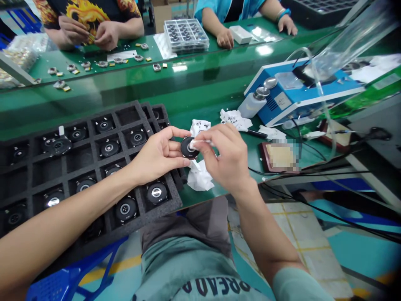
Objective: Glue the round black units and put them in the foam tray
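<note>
My left hand (pixel 158 159) grips a round black watch case (pixel 185 149) by its edge, between thumb and fingers. A ringed centre shows on the face turned toward me. Pinched in my right hand (pixel 227 156) is a small white wipe (pixel 194 144), pressed against the middle of the watch case. Below and behind them lie crumpled white tissues (pixel 200 177) on the green bench. To the left, a black foam tray (pixel 176 203) holds several similar watch cases (pixel 126 207) in square compartments, some of them bare.
A pump bottle (pixel 252 103) stands beside a blue machine (pixel 290 94) at the right. Nearer are a dark-framed box with a pale pad (pixel 278 156), cables, and a tissue with black specks (pixel 235 120). Two people work across the bench near stacked clear trays (pixel 186 35).
</note>
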`<state>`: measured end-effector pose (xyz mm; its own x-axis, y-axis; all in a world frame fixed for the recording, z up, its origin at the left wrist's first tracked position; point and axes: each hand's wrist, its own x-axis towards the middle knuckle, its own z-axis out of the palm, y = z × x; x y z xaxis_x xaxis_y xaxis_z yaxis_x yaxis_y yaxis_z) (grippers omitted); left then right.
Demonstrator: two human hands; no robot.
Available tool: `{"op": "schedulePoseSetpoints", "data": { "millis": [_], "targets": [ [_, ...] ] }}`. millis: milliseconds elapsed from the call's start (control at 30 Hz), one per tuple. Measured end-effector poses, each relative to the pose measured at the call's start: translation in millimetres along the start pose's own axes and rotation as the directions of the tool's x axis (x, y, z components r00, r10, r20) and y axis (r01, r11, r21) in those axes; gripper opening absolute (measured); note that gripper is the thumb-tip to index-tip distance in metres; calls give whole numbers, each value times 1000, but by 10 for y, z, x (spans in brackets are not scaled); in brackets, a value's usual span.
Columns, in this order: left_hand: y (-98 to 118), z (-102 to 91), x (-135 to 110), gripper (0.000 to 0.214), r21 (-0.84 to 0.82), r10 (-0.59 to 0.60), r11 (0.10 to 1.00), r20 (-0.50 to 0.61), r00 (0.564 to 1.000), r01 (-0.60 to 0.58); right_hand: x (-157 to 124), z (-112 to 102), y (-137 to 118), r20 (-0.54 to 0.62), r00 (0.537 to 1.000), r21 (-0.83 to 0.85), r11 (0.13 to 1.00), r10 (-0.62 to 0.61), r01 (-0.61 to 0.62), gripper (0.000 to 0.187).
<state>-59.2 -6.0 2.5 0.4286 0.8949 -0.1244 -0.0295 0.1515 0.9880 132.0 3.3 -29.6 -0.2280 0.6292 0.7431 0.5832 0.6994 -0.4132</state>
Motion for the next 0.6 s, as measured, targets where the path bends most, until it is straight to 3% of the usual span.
{"op": "schedulePoseSetpoints", "data": {
  "millis": [100,267,367,500,600],
  "targets": [
    [11,15,0,52,-9,-6,1000,-3,1000,6,94,-55,84,-42,998,-46,997,54,-56,17],
    [17,20,3,54,-35,-21,999,-39,999,19,11,-202,8,5,994,108,988,107,-107,13],
    [18,16,-2,54,-42,-35,999,-36,999,33,-81,-154,-32,90,994,153,986,57,-70,12],
    [28,26,-21,51,-22,-74,997,-26,997,73,-53,-21,27,30,994,97,989,105,-108,12],
    [27,36,-30,49,-15,-85,996,-4,996,85,30,37,50,47,993,133,984,110,-115,12]
  ]
}}
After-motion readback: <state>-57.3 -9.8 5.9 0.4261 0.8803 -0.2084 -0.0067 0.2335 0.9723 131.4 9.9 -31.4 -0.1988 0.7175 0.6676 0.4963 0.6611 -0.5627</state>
